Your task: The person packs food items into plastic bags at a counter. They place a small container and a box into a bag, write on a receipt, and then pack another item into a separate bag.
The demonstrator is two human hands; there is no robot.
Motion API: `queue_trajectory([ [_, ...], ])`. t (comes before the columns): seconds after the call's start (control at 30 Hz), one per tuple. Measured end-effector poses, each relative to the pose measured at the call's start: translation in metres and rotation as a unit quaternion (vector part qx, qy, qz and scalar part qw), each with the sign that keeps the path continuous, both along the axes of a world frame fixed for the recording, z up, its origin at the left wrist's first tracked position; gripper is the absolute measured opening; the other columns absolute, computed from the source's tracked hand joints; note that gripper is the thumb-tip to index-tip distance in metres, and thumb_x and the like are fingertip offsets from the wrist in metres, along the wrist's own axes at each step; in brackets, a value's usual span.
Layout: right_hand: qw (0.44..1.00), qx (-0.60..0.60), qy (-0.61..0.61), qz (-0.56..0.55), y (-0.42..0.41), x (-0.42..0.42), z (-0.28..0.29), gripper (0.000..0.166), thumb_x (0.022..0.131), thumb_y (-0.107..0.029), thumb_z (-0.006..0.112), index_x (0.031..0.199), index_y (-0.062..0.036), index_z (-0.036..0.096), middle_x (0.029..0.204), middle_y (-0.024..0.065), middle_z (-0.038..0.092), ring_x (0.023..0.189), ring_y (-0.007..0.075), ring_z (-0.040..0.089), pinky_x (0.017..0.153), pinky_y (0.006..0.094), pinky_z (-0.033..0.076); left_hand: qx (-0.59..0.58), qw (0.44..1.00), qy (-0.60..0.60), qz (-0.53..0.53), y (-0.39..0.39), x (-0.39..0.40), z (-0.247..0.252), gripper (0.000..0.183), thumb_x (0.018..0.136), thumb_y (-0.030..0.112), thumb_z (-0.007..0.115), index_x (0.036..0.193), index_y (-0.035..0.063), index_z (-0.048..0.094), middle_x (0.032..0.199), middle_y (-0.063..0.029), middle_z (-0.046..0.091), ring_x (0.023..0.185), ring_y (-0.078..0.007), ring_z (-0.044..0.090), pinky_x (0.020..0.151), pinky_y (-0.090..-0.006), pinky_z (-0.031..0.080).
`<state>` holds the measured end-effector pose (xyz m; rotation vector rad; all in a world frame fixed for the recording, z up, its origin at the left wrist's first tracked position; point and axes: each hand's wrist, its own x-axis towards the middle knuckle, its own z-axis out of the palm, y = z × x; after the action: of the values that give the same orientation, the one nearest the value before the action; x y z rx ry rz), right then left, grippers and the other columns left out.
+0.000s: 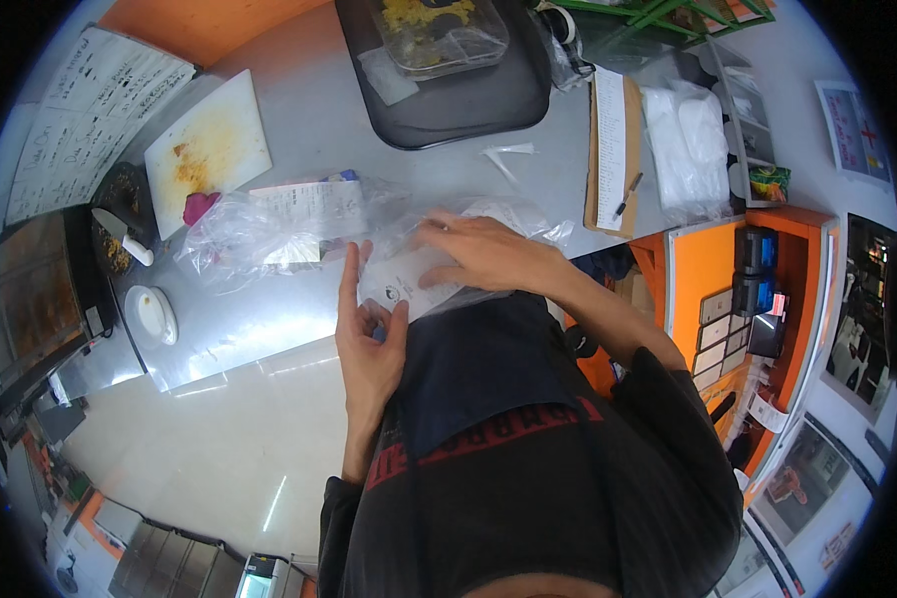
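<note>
A clear plastic bag (pixel 546 217) with white printed packaging (pixel 400 288) in it lies at the steel counter's front edge, against my body. My right hand (pixel 486 250) rests over this bag, thumb and fingers apart. Its blurred fingertips reach the crumpled plastic, and whether they pinch it is unclear. My left hand (pixel 371 321) is at the packaging's left end, index finger extended and thumb raised, with nothing visible in it. Left of both hands lies a second, gathered clear plastic bag (pixel 228 232), with a printed paper slip (pixel 306 205) on or in it.
A stained white cutting board (pixel 217 149) and a white-handled knife (pixel 136 247) are at left, near a small white dish (pixel 149 315). A black tray (pixel 456 112) holds a clear food container (pixel 448 56). Rightward lie a clipboard (pixel 632 149), pen (pixel 628 196) and plastic-wrapped white stack (pixel 684 142).
</note>
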<state>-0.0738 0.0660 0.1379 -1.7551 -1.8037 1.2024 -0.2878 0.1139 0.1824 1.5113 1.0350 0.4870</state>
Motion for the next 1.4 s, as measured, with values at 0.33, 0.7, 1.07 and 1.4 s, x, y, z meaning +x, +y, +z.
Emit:
queue_trajectory([
  [0.33, 0.996, -0.045, 0.071, 0.015, 0.026, -0.008, -0.006, 0.043, 0.093, -0.034, 0.069, 0.122, -0.0027, 0.064, 0.117, 0.0216, 0.068, 0.109, 0.0410, 0.065, 0.096, 0.0482, 0.048, 0.005, 1.000, 0.019, 0.021, -0.002, -0.002, 0.008, 0.100, 0.084, -0.011, 0.065, 0.164, 0.0131, 0.011, 0.157, -0.0155, 0.046, 0.061, -0.0037, 0.041, 0.057, -0.0173, 0.040],
  [0.7, 0.989, 0.065, -0.071, -0.114, -0.003, -0.050, -0.026, 0.035, 0.093, -0.019, 0.067, 0.125, -0.0056, 0.058, 0.129, 0.0201, 0.059, 0.102, 0.0407, 0.067, 0.088, 0.0468, 0.055, -0.196, 0.970, -0.143, 0.010, -0.006, -0.011, 0.054, 0.106, 0.090, -0.006, 0.069, 0.164, 0.0150, -0.003, 0.164, -0.0208, 0.028, 0.094, -0.0137, 0.062, 0.089, -0.0294, 0.054],
  [1.07, 0.957, 0.222, -0.186, -0.020, -0.013, -0.017, -0.013, 0.049, 0.086, -0.029, 0.075, 0.127, -0.0080, 0.059, 0.126, 0.0143, 0.059, 0.126, 0.0355, 0.051, 0.109, 0.0484, 0.041, -0.091, 0.990, -0.071, -0.087, 0.001, -0.034, 0.038, 0.117, 0.076, -0.005, 0.083, 0.163, 0.0074, 0.007, 0.154, -0.0212, 0.040, 0.110, -0.0273, 0.061, 0.099, -0.0399, 0.053],
  [1.4, 0.979, 0.102, -0.162, -0.066, -0.040, 0.005, -0.036, 0.035, 0.096, -0.026, 0.065, 0.120, -0.0020, 0.057, 0.121, 0.0198, 0.056, 0.116, 0.0387, 0.051, 0.102, 0.0481, 0.042, 0.233, 0.937, 0.081, -0.246, 0.030, 0.007, -0.077, 0.126, 0.058, 0.029, 0.097, 0.154, -0.0044, 0.023, 0.150, -0.0236, 0.037, 0.142, -0.0473, 0.032, 0.120, -0.0568, 0.026],
])
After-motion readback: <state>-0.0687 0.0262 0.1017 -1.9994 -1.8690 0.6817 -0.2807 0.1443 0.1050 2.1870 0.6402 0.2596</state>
